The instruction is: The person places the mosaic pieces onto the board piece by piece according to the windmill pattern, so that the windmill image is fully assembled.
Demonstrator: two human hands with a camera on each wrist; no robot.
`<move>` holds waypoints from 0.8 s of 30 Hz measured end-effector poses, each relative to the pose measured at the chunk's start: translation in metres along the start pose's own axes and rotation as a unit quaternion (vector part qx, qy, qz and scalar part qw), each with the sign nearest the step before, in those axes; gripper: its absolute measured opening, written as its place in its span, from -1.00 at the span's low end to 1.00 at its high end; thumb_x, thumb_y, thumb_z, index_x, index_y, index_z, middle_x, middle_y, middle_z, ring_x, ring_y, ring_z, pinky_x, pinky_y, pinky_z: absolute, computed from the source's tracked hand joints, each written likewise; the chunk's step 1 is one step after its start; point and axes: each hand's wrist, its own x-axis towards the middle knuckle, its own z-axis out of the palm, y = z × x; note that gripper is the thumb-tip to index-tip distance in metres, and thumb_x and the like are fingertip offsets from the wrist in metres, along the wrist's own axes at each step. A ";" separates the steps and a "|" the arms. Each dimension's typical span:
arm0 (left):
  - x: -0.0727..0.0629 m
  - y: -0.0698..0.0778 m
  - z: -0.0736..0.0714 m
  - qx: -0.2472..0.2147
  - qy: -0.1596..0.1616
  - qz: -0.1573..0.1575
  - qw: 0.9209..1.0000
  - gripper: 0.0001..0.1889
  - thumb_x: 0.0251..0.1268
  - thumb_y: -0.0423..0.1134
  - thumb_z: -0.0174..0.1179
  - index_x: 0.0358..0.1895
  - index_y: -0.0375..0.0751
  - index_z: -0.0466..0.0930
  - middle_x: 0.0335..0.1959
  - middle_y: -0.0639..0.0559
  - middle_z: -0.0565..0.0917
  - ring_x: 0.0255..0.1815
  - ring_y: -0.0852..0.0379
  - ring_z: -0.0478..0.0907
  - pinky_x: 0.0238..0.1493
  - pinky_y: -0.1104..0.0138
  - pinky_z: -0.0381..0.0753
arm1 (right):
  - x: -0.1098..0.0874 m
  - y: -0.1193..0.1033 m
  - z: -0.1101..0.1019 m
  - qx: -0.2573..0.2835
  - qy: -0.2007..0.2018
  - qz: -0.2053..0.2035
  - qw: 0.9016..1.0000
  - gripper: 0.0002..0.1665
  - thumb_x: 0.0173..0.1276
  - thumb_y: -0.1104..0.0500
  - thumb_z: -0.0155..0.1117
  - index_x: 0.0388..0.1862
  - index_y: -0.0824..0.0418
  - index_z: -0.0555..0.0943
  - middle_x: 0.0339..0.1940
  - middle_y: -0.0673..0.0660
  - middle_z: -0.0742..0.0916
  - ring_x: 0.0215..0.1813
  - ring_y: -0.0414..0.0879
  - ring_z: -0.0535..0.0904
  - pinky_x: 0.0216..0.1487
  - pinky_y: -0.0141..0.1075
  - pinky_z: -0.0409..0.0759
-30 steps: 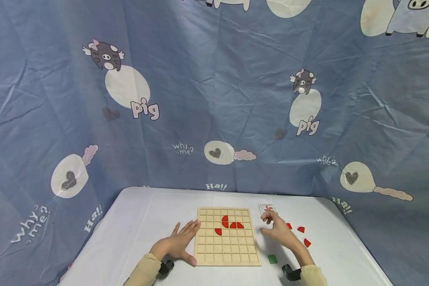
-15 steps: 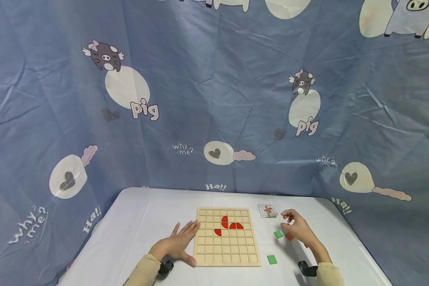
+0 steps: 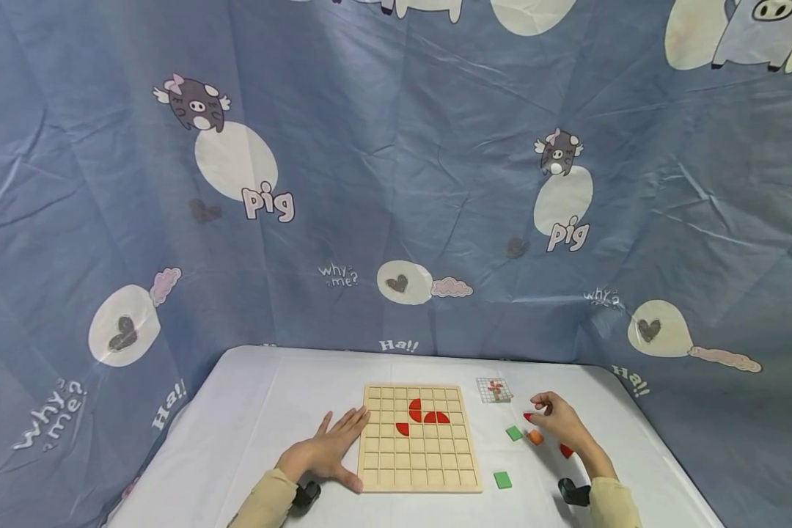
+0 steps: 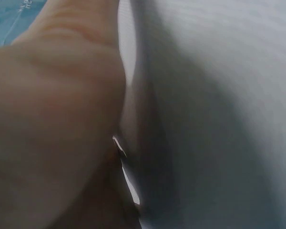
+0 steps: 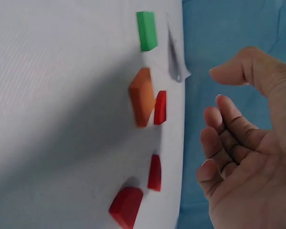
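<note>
Across the white worktop [image 3: 270, 396] we see a square board [image 3: 429, 458], pale wood-coloured, ruled into small square cells with a plain raised border. Our left hand [image 3: 323, 449] lies flat with fingers spread, its fingertips at the board's left edge, gripping nothing. Our right hand [image 3: 559, 422] hovers right of the board, fingers loosely bent, thumb apart from them, grasping nothing. Between board and right hand, toward the far side, lies a gridded card [image 3: 494, 390] with a red figure. Near us sits one flat green square [image 3: 503, 479]; farther off, another green square [image 3: 514, 433] lies beside a thick orange block [image 3: 534, 437]. Three loose red blocks [image 5: 154, 172] show in the right wrist view. Smallest-looking, five glossy red quarter-rounds [image 3: 415, 416] occupy cells: two pairs form half-discs, one sits alone.
</note>
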 end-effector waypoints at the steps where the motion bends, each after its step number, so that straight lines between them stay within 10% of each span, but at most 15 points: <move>1: 0.000 0.000 0.000 0.000 -0.001 0.001 1.000 0.40 -0.36 0.47 0.32 0.56 -0.19 -0.19 0.60 -0.11 -0.16 0.60 -0.14 -0.21 0.50 -0.25 -0.35 | 0.000 0.002 0.000 -0.005 -0.002 0.004 1.000 -0.55 0.14 0.27 0.39 -0.01 0.41 0.51 -0.18 0.24 0.62 -0.27 -0.11 0.39 -0.40 -0.38 0.36; 24: -0.002 0.002 -0.002 -0.005 -0.001 -0.002 1.000 0.39 -0.33 0.45 0.33 0.56 -0.18 -0.19 0.61 -0.09 -0.16 0.61 -0.12 -0.22 0.51 -0.23 -0.35 | 0.013 0.017 0.012 -0.066 -0.013 0.071 0.995 -0.69 0.13 0.30 0.35 -0.14 0.37 0.56 -0.32 0.15 0.63 -0.29 -0.07 0.50 -0.34 -0.29 0.52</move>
